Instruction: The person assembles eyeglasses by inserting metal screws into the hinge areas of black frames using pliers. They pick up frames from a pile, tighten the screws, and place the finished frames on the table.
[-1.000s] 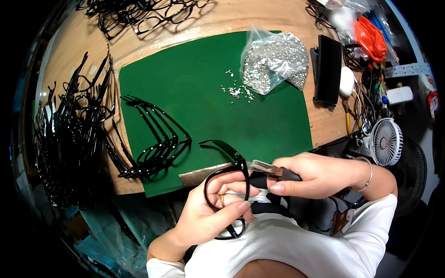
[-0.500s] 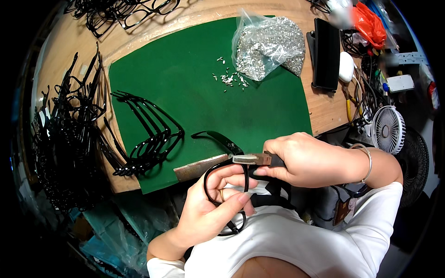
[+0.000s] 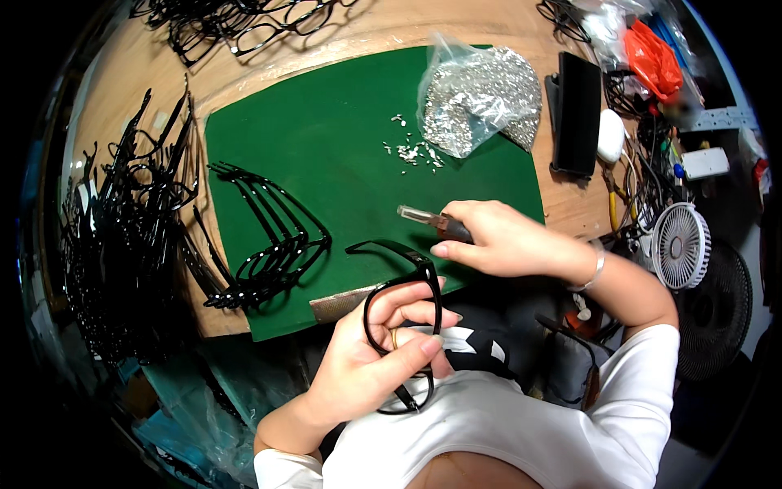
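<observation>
My left hand (image 3: 371, 367) grips the light, brittle black eyeglass frame (image 3: 401, 318) by its rim at the counter's near edge (image 3: 220, 326), right hand (image 3: 505, 240) clenching a screwdriver (image 3: 432, 220).

Bright, even overhead light fills the sharp centre, casting soft short shadows, while fisheye distortion bends the edges and the corners fall to black.
</observation>
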A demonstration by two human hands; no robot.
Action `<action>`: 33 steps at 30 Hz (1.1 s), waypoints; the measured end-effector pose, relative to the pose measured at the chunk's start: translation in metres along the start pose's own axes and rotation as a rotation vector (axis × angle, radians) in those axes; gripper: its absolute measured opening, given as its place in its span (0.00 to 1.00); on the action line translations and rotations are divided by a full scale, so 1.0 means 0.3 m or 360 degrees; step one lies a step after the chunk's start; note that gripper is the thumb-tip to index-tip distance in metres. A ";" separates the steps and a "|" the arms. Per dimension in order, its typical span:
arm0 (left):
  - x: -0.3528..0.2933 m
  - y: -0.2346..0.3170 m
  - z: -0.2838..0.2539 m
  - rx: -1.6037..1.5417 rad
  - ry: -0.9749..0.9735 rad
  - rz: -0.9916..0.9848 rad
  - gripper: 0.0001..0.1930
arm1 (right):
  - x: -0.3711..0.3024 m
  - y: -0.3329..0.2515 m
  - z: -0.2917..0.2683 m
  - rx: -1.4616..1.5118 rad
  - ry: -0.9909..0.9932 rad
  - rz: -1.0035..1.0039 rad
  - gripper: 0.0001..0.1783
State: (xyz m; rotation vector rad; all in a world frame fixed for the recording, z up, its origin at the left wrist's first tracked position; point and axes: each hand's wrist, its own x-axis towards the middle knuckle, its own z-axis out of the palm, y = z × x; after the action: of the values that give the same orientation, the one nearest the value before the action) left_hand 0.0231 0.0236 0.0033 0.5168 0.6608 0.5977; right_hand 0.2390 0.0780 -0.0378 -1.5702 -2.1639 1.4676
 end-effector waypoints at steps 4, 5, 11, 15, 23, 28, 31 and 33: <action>-0.109 0.060 0.039 0.0189 0.0050 0.0136 0.25 | 0.019 0.007 0.029 -0.0013 0.0055 -0.0198 0.18; -0.111 0.048 0.050 0.0442 0.0263 0.0219 0.26 | 0.024 -0.010 0.021 0.0073 0.0030 -0.0061 0.18; 0.016 0.040 -0.105 0.0934 0.0671 0.0545 0.20 | 0.032 -0.031 0.040 0.0107 0.0069 -0.0002 0.16; -0.033 0.094 -0.215 0.1811 0.0832 0.0629 0.20 | 0.028 -0.042 0.030 0.0017 0.0032 0.0135 0.16; -0.073 0.079 -0.289 0.2970 0.1366 0.0439 0.13 | 0.058 -0.058 0.041 -0.0073 0.0058 0.0087 0.17; -0.308 0.119 -0.211 0.2802 0.0542 -0.0004 0.07 | 0.048 -0.059 0.039 -0.0049 0.0014 0.0001 0.16; -0.436 0.252 -0.155 0.2519 0.0339 0.0084 0.08 | 0.065 -0.060 0.042 -0.0019 0.0047 0.0022 0.16; -0.485 0.359 -0.123 0.2507 0.0420 0.0384 0.08 | 0.064 -0.064 0.034 -0.0019 0.0072 0.0090 0.16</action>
State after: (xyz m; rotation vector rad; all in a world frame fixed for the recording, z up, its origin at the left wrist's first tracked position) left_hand -0.1319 0.0145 0.1035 2.0234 1.2786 0.2525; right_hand 0.2111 0.0861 -0.0377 -1.6650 -2.1243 1.4231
